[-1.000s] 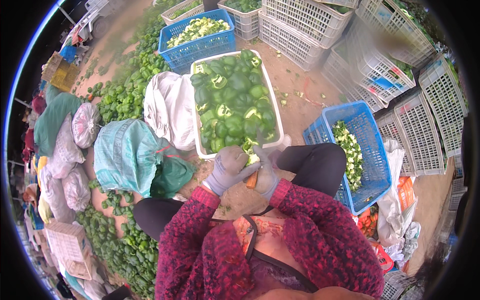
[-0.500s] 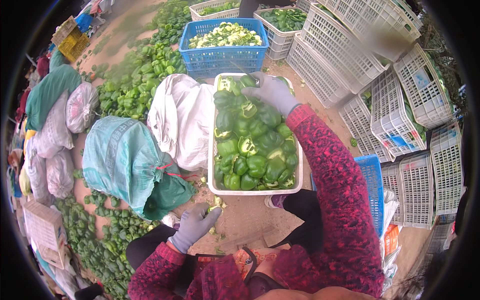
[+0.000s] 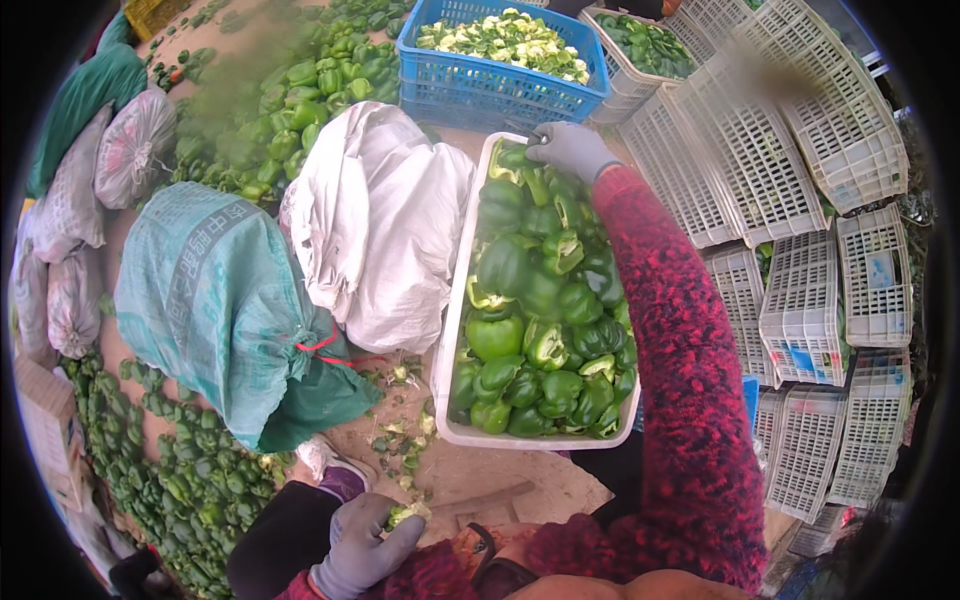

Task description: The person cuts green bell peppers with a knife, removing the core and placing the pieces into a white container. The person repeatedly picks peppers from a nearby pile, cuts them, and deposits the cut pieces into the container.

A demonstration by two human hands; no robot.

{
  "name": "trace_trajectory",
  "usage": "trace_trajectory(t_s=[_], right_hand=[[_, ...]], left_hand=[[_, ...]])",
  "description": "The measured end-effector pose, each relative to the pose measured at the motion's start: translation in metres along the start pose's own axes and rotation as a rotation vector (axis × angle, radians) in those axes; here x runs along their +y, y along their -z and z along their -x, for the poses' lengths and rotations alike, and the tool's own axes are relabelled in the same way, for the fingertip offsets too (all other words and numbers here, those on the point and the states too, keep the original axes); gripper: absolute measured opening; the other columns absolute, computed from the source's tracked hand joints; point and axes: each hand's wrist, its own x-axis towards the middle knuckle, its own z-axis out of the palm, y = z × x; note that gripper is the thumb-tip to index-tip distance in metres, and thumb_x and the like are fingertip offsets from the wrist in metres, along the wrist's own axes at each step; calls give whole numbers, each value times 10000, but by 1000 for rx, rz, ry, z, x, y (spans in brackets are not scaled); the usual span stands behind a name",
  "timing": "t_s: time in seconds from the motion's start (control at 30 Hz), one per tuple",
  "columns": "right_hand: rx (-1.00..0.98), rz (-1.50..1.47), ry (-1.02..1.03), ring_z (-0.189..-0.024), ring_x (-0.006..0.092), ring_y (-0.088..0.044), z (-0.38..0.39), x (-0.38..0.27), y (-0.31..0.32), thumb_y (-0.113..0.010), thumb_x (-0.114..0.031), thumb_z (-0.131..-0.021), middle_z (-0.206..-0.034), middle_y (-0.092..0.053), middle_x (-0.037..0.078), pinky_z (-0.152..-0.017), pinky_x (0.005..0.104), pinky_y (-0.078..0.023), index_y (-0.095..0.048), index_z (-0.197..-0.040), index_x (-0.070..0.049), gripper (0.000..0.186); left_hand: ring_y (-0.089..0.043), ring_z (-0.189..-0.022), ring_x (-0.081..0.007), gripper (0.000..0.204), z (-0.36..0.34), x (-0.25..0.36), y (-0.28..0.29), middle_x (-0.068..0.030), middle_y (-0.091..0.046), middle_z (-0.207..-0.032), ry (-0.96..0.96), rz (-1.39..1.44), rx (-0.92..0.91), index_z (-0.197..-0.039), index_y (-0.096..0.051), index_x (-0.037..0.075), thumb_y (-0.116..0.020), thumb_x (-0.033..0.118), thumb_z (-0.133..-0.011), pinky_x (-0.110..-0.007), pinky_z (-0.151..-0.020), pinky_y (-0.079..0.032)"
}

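Observation:
A white plastic crate (image 3: 460, 300) full of green bell peppers (image 3: 540, 290) stands in front of me. Several peppers are cut open at the stem end. My right hand (image 3: 572, 148), in a grey glove, is at the crate's far end by the rim. Its fingers bend down over the edge of the peppers, and what they grip is hidden. Low in the view, near my lap, my left hand (image 3: 362, 540), also gloved in grey, holds a pale green pepper core (image 3: 408, 514) between thumb and fingers.
A blue crate (image 3: 500, 85) of pepper cores stands beyond. Left lie a white sack (image 3: 380, 230), a tied green sack (image 3: 220, 290) and heaps of peppers (image 3: 190, 500). Stacked pale crates (image 3: 750, 150) line the right. Core scraps (image 3: 405, 450) litter the ground before me.
The view has shifted and turned. My right hand has gone from above the peppers to the crate's far rim. My left hand still holds the core, now lower, nearer my lap.

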Motion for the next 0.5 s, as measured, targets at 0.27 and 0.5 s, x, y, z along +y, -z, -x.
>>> trace_trajectory(t_s=[0.27, 0.5], right_hand=[[-84, 239, 6, -1069, 261, -709, -25, -5, -17, -687, -434, -841, -1084, -756, 75, -908, 433, -537, -706, -1136, -191, 383], [115, 109, 8, -1123, 297, -691, 22, -2, 16, -696, -450, -862, -1140, -748, 111, -949, 430, -527, -707, -1245, -206, 454]], left_hand=[[-623, -666, -301, 306, -2, -8, -5, -131, -636, -737, 37, 86, 10, -781, -701, 37, -714, 308, -923, -399, -613, -478], [-618, -623, -340, 307, 5, -4, -17, -182, -601, -705, 97, -50, -19, -843, -655, -2, -779, 272, -903, -429, -568, -460]])
